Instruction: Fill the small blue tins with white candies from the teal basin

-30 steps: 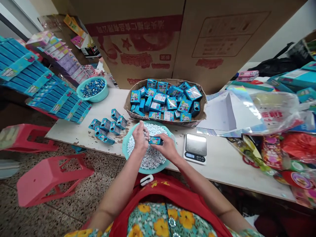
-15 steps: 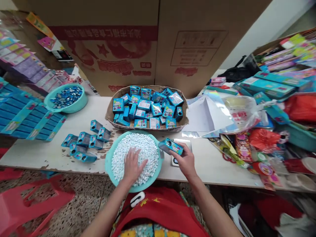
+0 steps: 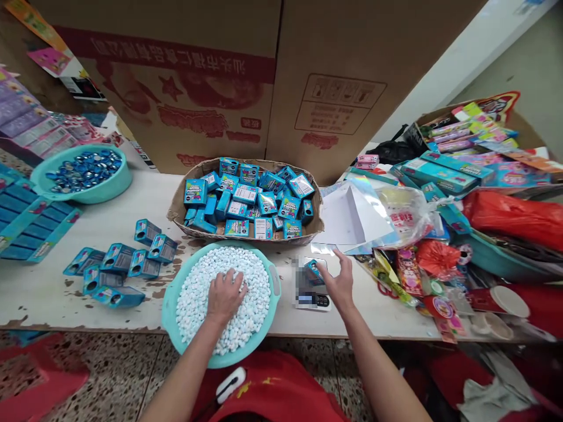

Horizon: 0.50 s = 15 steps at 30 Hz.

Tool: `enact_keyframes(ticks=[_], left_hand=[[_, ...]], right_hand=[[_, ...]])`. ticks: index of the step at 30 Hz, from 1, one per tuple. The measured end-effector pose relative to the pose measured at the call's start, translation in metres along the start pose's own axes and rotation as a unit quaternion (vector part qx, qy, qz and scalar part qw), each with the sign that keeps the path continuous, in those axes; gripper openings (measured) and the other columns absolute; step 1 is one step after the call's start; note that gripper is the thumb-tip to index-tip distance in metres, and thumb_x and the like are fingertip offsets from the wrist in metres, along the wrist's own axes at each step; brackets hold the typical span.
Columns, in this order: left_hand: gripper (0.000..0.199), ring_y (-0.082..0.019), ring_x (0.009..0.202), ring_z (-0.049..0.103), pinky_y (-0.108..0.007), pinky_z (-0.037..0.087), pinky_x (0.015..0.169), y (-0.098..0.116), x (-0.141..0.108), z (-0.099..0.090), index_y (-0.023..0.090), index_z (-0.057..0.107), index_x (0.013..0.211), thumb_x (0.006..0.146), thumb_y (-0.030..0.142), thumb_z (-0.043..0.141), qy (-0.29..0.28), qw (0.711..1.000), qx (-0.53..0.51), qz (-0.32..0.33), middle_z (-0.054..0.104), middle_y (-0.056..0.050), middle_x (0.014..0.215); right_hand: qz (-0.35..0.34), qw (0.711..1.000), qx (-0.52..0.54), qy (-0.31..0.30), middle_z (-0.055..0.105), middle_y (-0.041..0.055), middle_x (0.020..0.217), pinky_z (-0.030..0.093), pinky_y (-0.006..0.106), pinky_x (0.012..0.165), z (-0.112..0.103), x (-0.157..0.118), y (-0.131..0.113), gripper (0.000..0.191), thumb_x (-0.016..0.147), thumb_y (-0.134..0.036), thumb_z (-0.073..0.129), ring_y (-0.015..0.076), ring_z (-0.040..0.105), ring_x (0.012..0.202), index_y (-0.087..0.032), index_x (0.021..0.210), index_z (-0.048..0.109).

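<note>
A turquoise basin (image 3: pixel 274 281) full of small white and pale-blue candies (image 3: pixel 246 275) sits at the table's front edge. My left hand (image 3: pixel 225 298) rests on the candies, palm down with fingers apart, the tips partly sunk among them. To the right, a small blue box (image 3: pixel 314 272) lies on a white digital scale (image 3: pixel 323 299), whose surface is partly blurred. Beside it, my right hand (image 3: pixel 341 282) is open, thumb and fingers apart, the thumb close to the box; I cannot tell whether they touch.
Several blue boxes with dark windows (image 3: pixel 118 258) stand at left. Behind the basin is a cut carton (image 3: pixel 176 212) of blue boxes, before a tall cardboard box (image 3: pixel 246 35). A turquoise bowl (image 3: pixel 125 181) holds blue foil pieces. Packaging and bags (image 3: pixel 437 258) crowd the right.
My right hand has set the blue box down on the scale and let go of it. My left hand has shifted slightly within the candies. The camera view has moved a little.
</note>
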State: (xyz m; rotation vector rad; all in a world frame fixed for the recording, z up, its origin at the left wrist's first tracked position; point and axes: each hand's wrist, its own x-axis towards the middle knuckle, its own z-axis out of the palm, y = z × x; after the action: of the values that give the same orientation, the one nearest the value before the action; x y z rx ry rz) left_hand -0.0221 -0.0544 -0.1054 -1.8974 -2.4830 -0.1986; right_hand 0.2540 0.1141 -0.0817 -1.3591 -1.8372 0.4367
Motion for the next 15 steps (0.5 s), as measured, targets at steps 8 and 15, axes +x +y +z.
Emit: enact_keyframes(ticks=[8, 15], left_hand=[[0.031, -0.027, 0.089, 0.053, -0.036, 0.042, 0.074, -0.010, 0.019, 0.009, 0.023, 0.065, 0.104, 0.089, 0.034, 0.040, -0.003, 0.997, -0.017, -0.071, 0.061, -0.011, 0.099], [0.031, -0.028, 0.098, 0.052, -0.036, 0.045, 0.077, -0.009, 0.020, -0.001, 0.024, 0.060, 0.110, 0.083, 0.036, 0.053, -0.086, 0.986, -0.080, -0.119, 0.057, -0.012, 0.110]], right_hand=[[-0.145, 0.917, -0.314, -0.199, 0.059, 0.0174, 0.107, 0.038, 0.045, 0.088, 0.069, 0.180, -0.027, 0.018, 0.081, -0.013, 0.052, 0.0306, 0.046, 0.108, -0.015, 0.090, 0.068], [-0.166, 0.900, -0.326, -0.237, 0.060, 0.0259, 0.096, 0.030, 0.053, 0.088, 0.094, 0.187, -0.039, 0.036, 0.088, -0.009, 0.044, 0.0346, 0.046, 0.113, -0.007, 0.060, 0.066]])
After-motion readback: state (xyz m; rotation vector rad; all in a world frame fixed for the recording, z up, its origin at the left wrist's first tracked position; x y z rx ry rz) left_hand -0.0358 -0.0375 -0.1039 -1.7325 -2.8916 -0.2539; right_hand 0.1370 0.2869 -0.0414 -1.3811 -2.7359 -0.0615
